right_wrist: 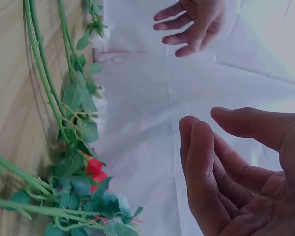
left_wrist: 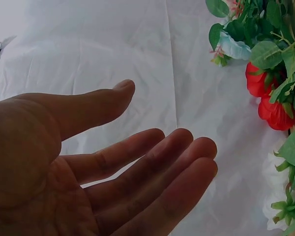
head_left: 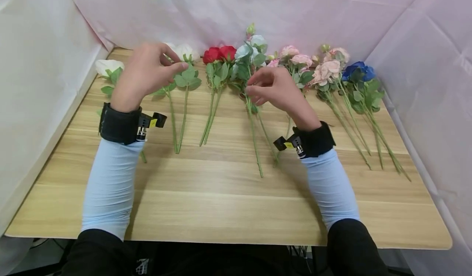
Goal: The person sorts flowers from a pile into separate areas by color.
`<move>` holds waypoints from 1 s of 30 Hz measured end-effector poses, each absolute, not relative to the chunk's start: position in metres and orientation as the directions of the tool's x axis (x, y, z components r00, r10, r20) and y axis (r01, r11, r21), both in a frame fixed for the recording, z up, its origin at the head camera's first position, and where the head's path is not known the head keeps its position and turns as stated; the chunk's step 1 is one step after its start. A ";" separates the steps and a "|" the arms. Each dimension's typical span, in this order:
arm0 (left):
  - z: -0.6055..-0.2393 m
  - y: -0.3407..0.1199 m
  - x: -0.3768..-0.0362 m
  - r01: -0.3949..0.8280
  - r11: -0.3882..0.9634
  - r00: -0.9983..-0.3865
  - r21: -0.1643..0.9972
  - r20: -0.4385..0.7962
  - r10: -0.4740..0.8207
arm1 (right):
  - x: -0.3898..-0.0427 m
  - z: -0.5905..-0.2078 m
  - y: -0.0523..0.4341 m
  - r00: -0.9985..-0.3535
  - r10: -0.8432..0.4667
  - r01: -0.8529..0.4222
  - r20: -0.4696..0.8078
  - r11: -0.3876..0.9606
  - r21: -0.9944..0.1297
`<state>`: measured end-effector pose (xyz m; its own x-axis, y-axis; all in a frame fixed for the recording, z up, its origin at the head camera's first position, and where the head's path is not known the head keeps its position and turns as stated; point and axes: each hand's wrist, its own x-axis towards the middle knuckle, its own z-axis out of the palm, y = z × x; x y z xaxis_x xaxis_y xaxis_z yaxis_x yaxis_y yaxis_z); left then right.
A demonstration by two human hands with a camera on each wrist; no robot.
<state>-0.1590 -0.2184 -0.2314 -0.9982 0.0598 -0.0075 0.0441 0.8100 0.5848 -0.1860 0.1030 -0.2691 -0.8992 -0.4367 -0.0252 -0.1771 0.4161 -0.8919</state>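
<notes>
My left hand [head_left: 147, 73] is raised above the white roses [head_left: 187, 52] at the back left, and it holds nothing. In the left wrist view its fingers [left_wrist: 157, 172] are loosely bent, with the thumb apart from them. My right hand [head_left: 278, 87] hangs over the light blue roses [head_left: 243, 51], overlapping their stems in the head view. Its fingers [right_wrist: 201, 152] curl loosely, and a gap shows between thumb and fingertips with nothing in it. Red roses [head_left: 219, 54] lie between the two hands.
Right of the light blue roses lie pink flowers [head_left: 302, 60], peach flowers [head_left: 328, 71] and blue roses [head_left: 358, 71]. Another white rose [head_left: 109, 67] is at the far left. All stems point towards the front of the wooden table [head_left: 206, 210]. White cloth [head_left: 221, 9] hangs behind and at both sides.
</notes>
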 end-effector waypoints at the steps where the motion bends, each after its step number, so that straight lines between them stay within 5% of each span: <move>1: -0.232 -0.219 -0.159 0.044 0.808 -0.998 0.587 -0.012 0.063 | -0.186 -0.268 0.105 -0.899 -0.437 -0.179 -0.022 0.413 -0.893; 5: -0.234 -0.225 -0.162 -0.002 0.835 -0.999 0.550 -0.033 0.019 | -0.187 -0.267 0.108 -0.903 -0.429 -0.184 -0.006 0.401 -0.898; 11: -0.246 -0.270 -0.173 -0.230 0.913 -0.972 0.338 -0.035 -0.232 | -0.185 -0.267 0.109 -0.903 -0.430 -0.200 0.019 0.380 -0.903; 17: -0.267 -0.335 -0.172 -0.427 0.886 -0.899 0.183 -0.191 -0.394 | -0.185 -0.267 0.107 -0.905 -0.425 -0.206 0.033 0.368 -0.907; 30: -0.317 -0.380 -0.175 -0.487 0.852 -0.842 0.191 -0.363 -0.400 | -0.181 -0.269 0.103 -0.897 -0.441 -0.192 0.011 0.369 -0.910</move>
<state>-0.1747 -0.3803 -0.3166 -0.8417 -0.4001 -0.3626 -0.4873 0.8520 0.1912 -0.1807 0.1026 -0.2689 -0.8972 -0.4415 0.0105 -0.1921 0.3686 -0.9095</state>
